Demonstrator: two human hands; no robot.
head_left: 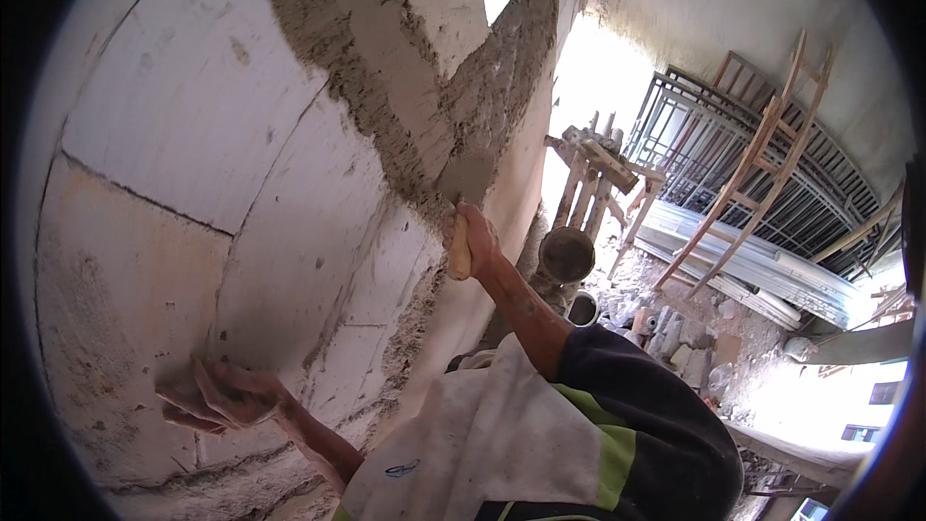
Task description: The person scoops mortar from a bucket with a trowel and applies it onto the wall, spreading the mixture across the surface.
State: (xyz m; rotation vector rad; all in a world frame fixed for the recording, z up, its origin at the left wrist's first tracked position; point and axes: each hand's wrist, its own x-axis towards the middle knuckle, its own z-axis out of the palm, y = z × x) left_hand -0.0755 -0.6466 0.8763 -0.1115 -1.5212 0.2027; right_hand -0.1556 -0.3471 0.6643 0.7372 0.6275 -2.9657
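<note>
My right hand (pixel 479 243) grips the pale wooden handle (pixel 460 249) of a trowel. Its blade (pixel 467 176) lies against wet grey mortar (pixel 424 150), spread in a broad band over the wall and along its corner. Lower left, my left hand (pixel 224 397) is open, its fingers stretched out and apart, close to the pale block wall (pixel 280 232). Whether those fingertips touch the blocks I cannot tell. Nothing shows in that hand.
A bucket (pixel 567 255) stands right of my right arm, beside a rough wooden trestle (pixel 600 164). Farther right, a wooden ladder (pixel 752 178) leans by stacked metal grilles (pixel 709 130) and long pale profiles (pixel 752 265). Rubble (pixel 675 333) covers the floor there.
</note>
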